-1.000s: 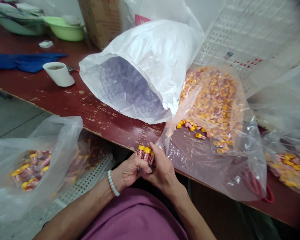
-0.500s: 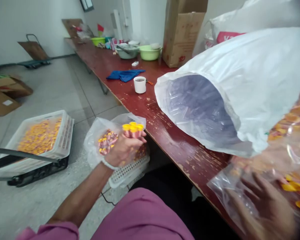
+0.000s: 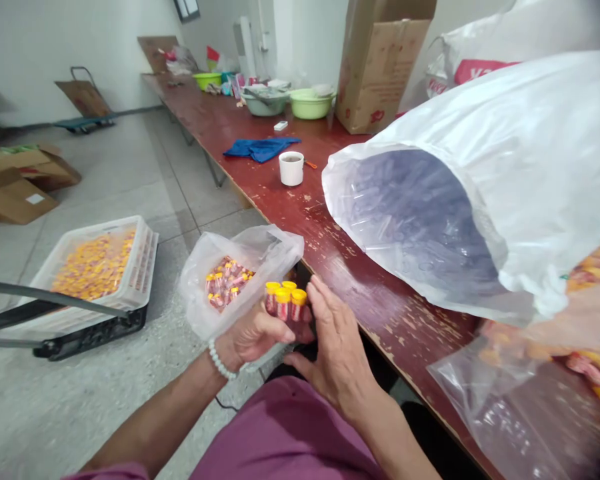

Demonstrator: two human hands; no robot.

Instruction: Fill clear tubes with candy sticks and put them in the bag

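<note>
My left hand (image 3: 263, 330), with a beaded bracelet at the wrist, is closed round several small yellow-capped tubes (image 3: 283, 303) with red-and-white bodies. Their caps point up. On the other side of this bunch, my right hand (image 3: 333, 333) is held flat with its fingers stretched out, close against or touching the tubes. Behind my left hand, a white plastic bag (image 3: 200, 267) stands open with more such tubes inside. To the right, a large white sack (image 3: 530, 147) lies on its side, its mouth showing many clear tubes (image 3: 415, 213).
A clear bag (image 3: 520, 400) with yellow-capped pieces lies on the red table (image 3: 330, 247) at right. Farther back are a white cup (image 3: 291, 169), a blue cloth (image 3: 261, 149), basins (image 3: 312, 105) and a cardboard box (image 3: 385, 73). A filled crate (image 3: 145, 257) stands on a floor trolley.
My right hand has left the clear bag on the right and come beside the tubes. My left hand has moved slightly right and down, still holding the bunch.
</note>
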